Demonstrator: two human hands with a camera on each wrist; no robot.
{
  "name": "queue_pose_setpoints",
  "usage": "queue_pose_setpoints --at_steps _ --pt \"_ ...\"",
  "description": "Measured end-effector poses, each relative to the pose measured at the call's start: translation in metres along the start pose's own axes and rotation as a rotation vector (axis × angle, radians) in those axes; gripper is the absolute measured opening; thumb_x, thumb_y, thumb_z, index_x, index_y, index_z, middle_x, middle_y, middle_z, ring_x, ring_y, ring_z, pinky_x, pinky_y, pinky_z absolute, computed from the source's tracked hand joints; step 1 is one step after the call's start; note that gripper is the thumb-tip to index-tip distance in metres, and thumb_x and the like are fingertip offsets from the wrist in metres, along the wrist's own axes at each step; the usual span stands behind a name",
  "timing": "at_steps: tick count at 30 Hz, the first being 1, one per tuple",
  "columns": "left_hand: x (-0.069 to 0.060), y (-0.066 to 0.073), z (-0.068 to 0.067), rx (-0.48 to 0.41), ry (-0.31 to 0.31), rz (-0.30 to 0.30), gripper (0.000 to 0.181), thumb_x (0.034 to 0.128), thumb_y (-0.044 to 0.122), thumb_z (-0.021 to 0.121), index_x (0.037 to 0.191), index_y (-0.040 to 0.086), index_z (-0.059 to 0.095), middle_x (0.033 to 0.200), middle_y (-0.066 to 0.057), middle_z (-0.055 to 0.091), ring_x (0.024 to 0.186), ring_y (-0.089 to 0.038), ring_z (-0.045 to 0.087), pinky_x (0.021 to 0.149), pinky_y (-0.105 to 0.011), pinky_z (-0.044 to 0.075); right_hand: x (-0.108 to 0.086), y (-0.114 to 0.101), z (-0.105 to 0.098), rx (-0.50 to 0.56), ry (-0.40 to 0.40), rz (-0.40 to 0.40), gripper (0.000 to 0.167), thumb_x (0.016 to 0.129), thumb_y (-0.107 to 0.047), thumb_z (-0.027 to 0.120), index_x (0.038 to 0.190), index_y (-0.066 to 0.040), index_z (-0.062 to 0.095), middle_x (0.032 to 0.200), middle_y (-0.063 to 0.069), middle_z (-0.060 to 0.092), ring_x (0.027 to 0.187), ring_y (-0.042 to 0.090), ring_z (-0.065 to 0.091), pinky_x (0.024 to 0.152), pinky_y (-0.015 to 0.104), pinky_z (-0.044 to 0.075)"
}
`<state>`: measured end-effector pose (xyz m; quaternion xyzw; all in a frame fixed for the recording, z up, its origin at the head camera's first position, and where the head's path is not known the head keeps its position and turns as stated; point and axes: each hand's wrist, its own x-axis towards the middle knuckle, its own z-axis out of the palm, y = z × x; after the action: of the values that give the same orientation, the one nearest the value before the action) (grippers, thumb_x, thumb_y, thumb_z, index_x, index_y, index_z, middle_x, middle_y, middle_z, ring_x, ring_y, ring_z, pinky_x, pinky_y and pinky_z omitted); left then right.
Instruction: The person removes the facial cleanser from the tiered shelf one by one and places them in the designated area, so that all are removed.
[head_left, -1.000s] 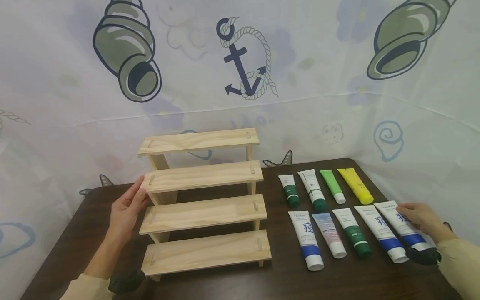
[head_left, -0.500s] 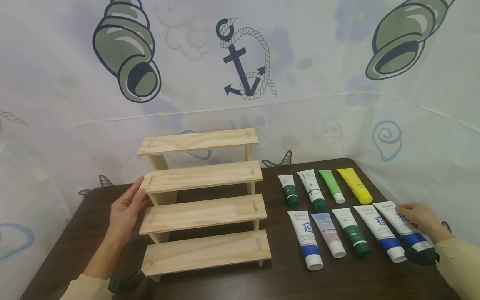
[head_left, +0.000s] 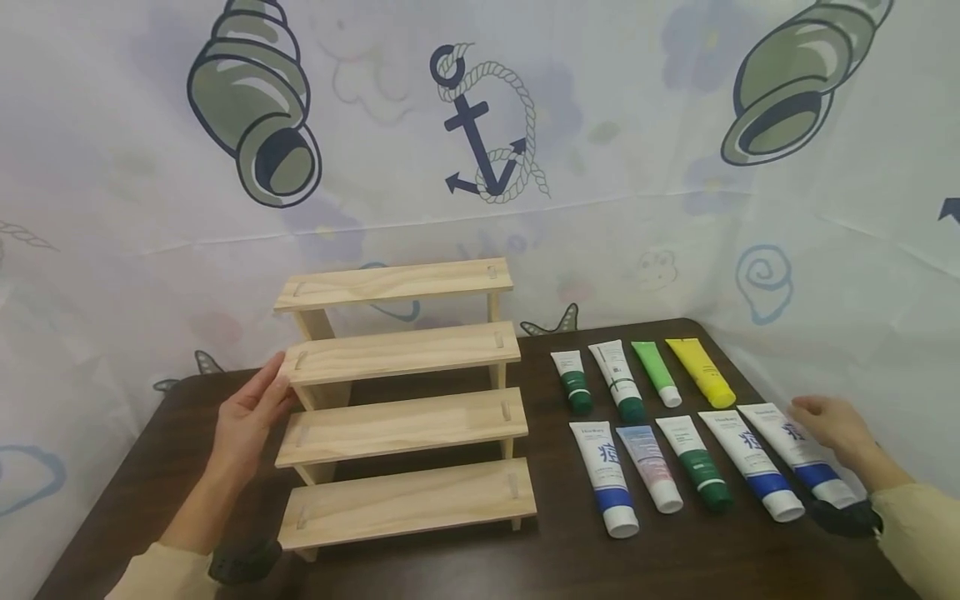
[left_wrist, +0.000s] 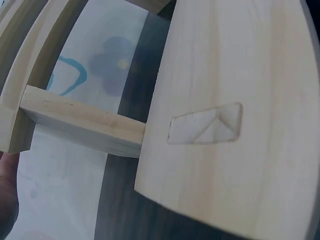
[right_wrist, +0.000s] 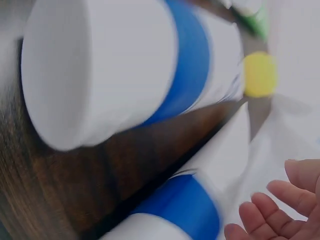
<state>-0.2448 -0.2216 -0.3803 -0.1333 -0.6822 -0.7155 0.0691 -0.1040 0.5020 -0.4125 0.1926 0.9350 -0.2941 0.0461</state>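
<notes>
A tiered wooden stand [head_left: 405, 417] with several shelf boards stands on the dark table. My left hand [head_left: 243, 421] grips the left end of its second board from the top; only a small part of this hand shows in the left wrist view, beside a shelf board [left_wrist: 225, 180]. Two rows of squeeze tubes lie to the right. My right hand [head_left: 836, 425], fingers loosely bent and holding nothing, hovers by the rightmost front tube [head_left: 795, 450], white with a blue band. In the right wrist view its fingers [right_wrist: 265, 210] appear apart from that tube.
The back row has a small green-and-white tube [head_left: 574, 383], a white tube with a green cap [head_left: 617, 371], a light green tube [head_left: 655, 367] and a yellow tube [head_left: 699, 367]. A printed white cloth [head_left: 600, 225] hangs behind the table [head_left: 600, 571].
My right hand has let go of the rightmost white tube and moved slightly off it to the right. The tube stays lying. My left hand keeps its place on the stand.
</notes>
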Motion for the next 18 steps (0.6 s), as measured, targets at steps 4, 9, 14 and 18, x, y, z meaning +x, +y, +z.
queue_pose_setpoints --at_steps 4,9,14,18 --pt "0.000 0.008 -0.001 0.006 -0.002 0.004 0.057 0.0967 0.017 0.053 0.145 -0.002 0.029 0.143 0.004 0.046 0.109 0.007 0.056 0.089 -0.011 0.046 -0.006 -0.024 -0.004 -0.041 0.082 -0.120 0.053 0.100 -0.023 0.040 0.125 0.024 0.037 0.125 0.047 0.037 0.110 0.060 0.039 0.087 0.065 0.041" --pt "-0.002 0.031 -0.003 0.327 -0.058 0.028 0.058 0.1001 0.023 0.046 0.150 0.009 0.020 0.154 -0.001 0.026 0.131 0.007 0.033 0.098 -0.001 0.031 -0.020 -0.061 -0.003 -0.057 0.181 -0.239 0.049 0.100 -0.022 0.044 0.127 0.018 0.040 0.123 0.044 0.043 0.107 0.057 0.044 0.084 0.065 0.043" --pt "-0.013 0.061 0.003 0.580 -0.210 0.153 0.060 0.1007 0.014 0.043 0.152 0.017 0.012 0.158 0.002 0.011 0.136 0.009 0.017 0.099 0.003 0.020 -0.041 -0.104 0.003 -0.071 0.304 -0.445 0.042 0.095 -0.012 0.054 0.125 0.017 0.045 0.120 0.041 0.048 0.105 0.054 0.048 0.082 0.066 0.043" --pt "-0.027 0.082 0.023 0.581 -0.355 0.307 0.068 0.0934 -0.004 0.047 0.151 0.012 0.015 0.159 -0.002 0.011 0.141 0.003 0.013 0.105 -0.001 0.018 -0.059 -0.141 0.009 -0.069 0.361 -0.620 0.042 0.091 -0.008 0.061 0.125 0.012 0.049 0.120 0.035 0.052 0.107 0.050 0.049 0.083 0.065 0.043"
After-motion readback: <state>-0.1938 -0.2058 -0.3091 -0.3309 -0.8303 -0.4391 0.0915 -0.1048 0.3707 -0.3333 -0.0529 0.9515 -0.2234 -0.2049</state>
